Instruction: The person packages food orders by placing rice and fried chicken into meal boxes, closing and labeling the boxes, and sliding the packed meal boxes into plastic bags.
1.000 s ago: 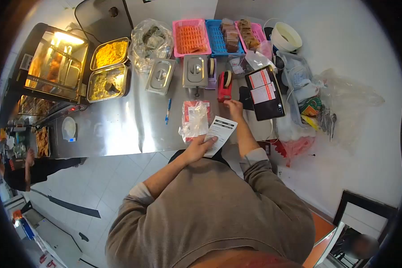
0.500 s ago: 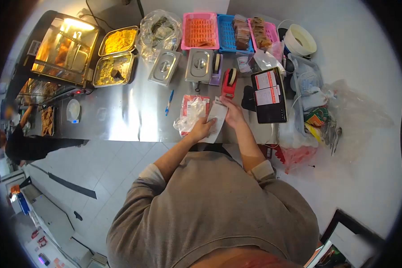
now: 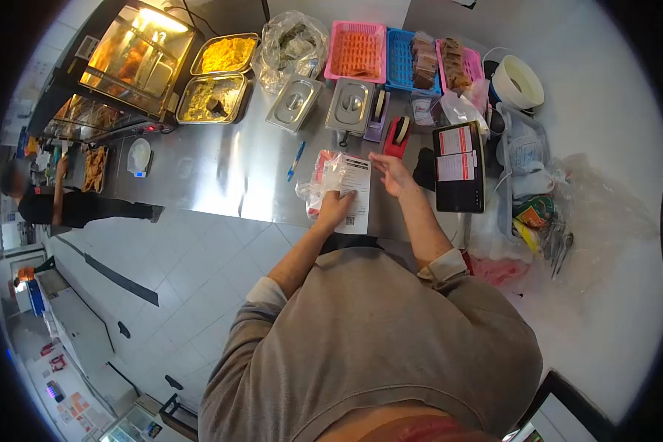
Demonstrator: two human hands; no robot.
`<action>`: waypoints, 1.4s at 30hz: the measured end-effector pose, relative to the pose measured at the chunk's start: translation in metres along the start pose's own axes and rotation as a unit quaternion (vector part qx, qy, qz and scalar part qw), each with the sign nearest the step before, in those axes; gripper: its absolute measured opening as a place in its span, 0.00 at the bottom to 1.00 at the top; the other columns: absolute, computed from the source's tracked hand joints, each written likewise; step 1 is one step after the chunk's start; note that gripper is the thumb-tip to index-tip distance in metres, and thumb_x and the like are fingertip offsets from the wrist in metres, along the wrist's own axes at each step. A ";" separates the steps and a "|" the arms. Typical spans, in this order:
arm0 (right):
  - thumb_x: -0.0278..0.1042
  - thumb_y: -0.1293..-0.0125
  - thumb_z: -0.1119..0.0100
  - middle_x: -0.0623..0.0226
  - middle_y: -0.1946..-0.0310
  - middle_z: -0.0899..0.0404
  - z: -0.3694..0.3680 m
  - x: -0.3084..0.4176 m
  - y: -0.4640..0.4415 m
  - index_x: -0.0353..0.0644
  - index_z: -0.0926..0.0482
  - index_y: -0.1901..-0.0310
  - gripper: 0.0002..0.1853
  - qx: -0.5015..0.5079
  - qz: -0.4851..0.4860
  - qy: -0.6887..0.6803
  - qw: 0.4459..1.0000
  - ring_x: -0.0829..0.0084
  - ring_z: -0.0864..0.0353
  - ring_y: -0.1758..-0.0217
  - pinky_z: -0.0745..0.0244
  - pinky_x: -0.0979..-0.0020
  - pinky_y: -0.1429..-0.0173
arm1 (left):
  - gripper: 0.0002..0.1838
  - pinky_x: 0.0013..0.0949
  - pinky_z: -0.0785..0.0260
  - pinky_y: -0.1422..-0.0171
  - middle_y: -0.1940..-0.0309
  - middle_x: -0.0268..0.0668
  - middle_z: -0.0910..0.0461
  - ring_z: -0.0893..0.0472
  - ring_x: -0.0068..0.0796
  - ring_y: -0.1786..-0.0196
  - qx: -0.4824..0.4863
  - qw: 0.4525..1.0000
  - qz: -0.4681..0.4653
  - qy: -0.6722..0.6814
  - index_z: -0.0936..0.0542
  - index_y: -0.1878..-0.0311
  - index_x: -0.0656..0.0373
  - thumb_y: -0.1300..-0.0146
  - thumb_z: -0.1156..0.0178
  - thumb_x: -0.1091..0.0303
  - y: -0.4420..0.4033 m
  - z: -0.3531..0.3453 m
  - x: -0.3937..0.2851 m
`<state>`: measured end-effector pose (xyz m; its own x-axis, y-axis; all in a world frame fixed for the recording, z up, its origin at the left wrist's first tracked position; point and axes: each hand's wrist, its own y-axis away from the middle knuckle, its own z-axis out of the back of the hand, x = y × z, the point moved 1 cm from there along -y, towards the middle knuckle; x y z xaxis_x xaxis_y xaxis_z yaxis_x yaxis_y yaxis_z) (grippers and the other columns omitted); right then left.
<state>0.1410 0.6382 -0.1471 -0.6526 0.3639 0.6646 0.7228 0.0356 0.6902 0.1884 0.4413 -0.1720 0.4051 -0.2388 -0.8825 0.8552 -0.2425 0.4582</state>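
A long white printed receipt (image 3: 357, 180) with a QR code near its lower end lies over a red-and-white packet and clear plastic bag (image 3: 316, 193). My left hand (image 3: 334, 211) grips the receipt's lower left side, thumb on top; its other fingers are mostly hidden. Just right of the paper, my right hand (image 3: 395, 175) is open, fingers stretched toward the upper right corner, holding nothing. Above it stands a red tape dispenser (image 3: 397, 135). A blue pen (image 3: 296, 160) rests on the steel counter to the left.
Lidded steel pans (image 3: 349, 107), coloured baskets (image 3: 356, 51) and food trays (image 3: 212, 99) line the back. A tablet (image 3: 459, 168) stands at right beside a cluttered plastic bin (image 3: 527, 158). Far left are a heated display cabinet (image 3: 136, 62), a scale (image 3: 139, 157) and another person (image 3: 74, 206).
The receipt has turned flat, its printed face now showing over the packet. My right hand has come off the paper and opened. The camera view has shifted slightly.
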 end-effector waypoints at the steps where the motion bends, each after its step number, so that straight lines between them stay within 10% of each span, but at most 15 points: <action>1: 0.46 0.36 0.40 0.75 0.50 0.23 0.002 0.000 -0.002 0.45 0.20 0.55 0.15 -0.010 -0.003 0.037 0.999 0.77 0.34 0.40 0.46 0.62 0.35 | 0.21 0.34 0.26 0.63 0.65 0.44 0.16 0.18 0.29 0.67 -0.014 0.999 -0.031 0.015 0.21 0.53 0.72 0.37 0.39 0.60 0.000 -0.003 -0.004; 4: 0.43 0.33 0.43 0.70 0.56 0.22 0.008 0.004 -0.021 0.46 0.20 0.57 0.11 0.101 0.238 0.290 0.921 0.70 0.31 0.41 0.36 0.59 0.41 | 0.19 0.33 0.26 0.63 0.65 0.43 0.16 0.17 0.30 0.67 -0.037 0.995 0.017 -0.095 0.20 0.53 0.71 0.37 0.39 0.62 0.005 0.000 -0.023; 7: 0.46 0.33 0.46 0.67 0.54 0.27 -0.004 0.031 -0.001 0.51 0.21 0.58 0.11 0.000 0.378 0.656 0.653 0.66 0.32 0.40 0.30 0.57 0.47 | 0.19 0.33 0.26 0.62 0.66 0.43 0.16 0.17 0.30 0.67 -0.008 0.999 -0.001 -0.035 0.20 0.53 0.70 0.38 0.39 0.62 -0.009 0.004 0.006; 16: 0.48 0.42 0.37 0.65 0.49 0.29 -0.036 0.065 -0.044 0.58 0.18 0.56 0.14 0.131 0.371 0.812 0.430 0.62 0.31 0.39 0.29 0.57 0.43 | 0.21 0.33 0.26 0.65 0.68 0.45 0.16 0.17 0.30 0.69 -0.019 0.998 0.049 -0.037 0.20 0.55 0.72 0.39 0.38 0.60 -0.001 0.007 -0.007; 23: 0.41 0.53 0.25 0.64 0.61 0.25 -0.017 0.049 -0.063 0.44 0.22 0.55 0.24 0.063 0.323 0.560 0.761 0.61 0.23 0.55 0.27 0.63 0.51 | 0.20 0.34 0.27 0.66 0.70 0.43 0.16 0.18 0.28 0.71 -0.083 0.994 0.040 -0.066 0.18 0.57 0.70 0.37 0.38 0.58 0.033 0.003 -0.041; 29: 0.40 0.38 0.36 0.62 0.62 0.20 -0.011 -0.038 -0.052 0.41 0.20 0.63 0.11 -0.125 0.497 0.420 0.749 0.67 0.21 0.56 0.28 0.66 0.50 | 0.22 0.31 0.28 0.64 0.69 0.41 0.16 0.20 0.25 0.69 -0.034 0.999 0.015 0.028 0.18 0.55 0.70 0.33 0.42 0.55 0.029 0.008 -0.012; 32: 0.41 0.36 0.41 0.57 0.67 0.21 -0.010 -0.048 -0.067 0.38 0.19 0.69 0.13 -0.030 0.324 0.253 0.911 0.53 0.21 0.54 0.28 0.64 0.47 | 0.24 0.28 0.28 0.59 0.68 0.41 0.16 0.19 0.25 0.66 0.000 0.999 0.035 -0.016 0.19 0.55 0.70 0.32 0.43 0.52 0.036 0.016 -0.007; 35: 0.44 0.34 0.44 0.57 0.70 0.20 0.008 -0.022 -0.060 0.38 0.17 0.63 0.16 -0.072 0.412 0.300 0.857 0.52 0.21 0.58 0.28 0.64 0.49 | 0.22 0.30 0.26 0.54 0.62 0.40 0.16 0.18 0.26 0.60 0.055 0.998 0.020 0.009 0.19 0.53 0.68 0.31 0.44 0.54 0.037 0.027 0.024; 37: 0.46 0.33 0.45 0.60 0.75 0.22 0.013 -0.003 -0.019 0.37 0.17 0.62 0.18 -0.383 0.548 0.283 0.688 0.50 0.23 0.64 0.29 0.62 0.52 | 0.20 0.30 0.26 0.54 0.58 0.38 0.17 0.19 0.25 0.57 0.084 0.991 0.071 0.081 0.19 0.52 0.65 0.31 0.43 0.55 0.050 0.032 0.021; 42: 0.51 0.42 0.34 0.71 0.73 0.22 0.077 -0.029 -0.061 0.42 0.17 0.60 0.19 -0.231 0.121 0.085 0.962 0.75 0.25 0.68 0.29 0.71 0.59 | 0.18 0.31 0.26 0.52 0.54 0.35 0.18 0.21 0.25 0.54 0.143 0.973 0.117 0.141 0.20 0.50 0.62 0.31 0.43 0.56 0.062 0.046 0.017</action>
<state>0.1330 0.6971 -0.2303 -0.5336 0.1505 0.8323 0.7063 -0.4620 0.5363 0.2338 0.3793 -0.1538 0.6843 -0.0616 -0.7266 0.6205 -0.4742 0.6245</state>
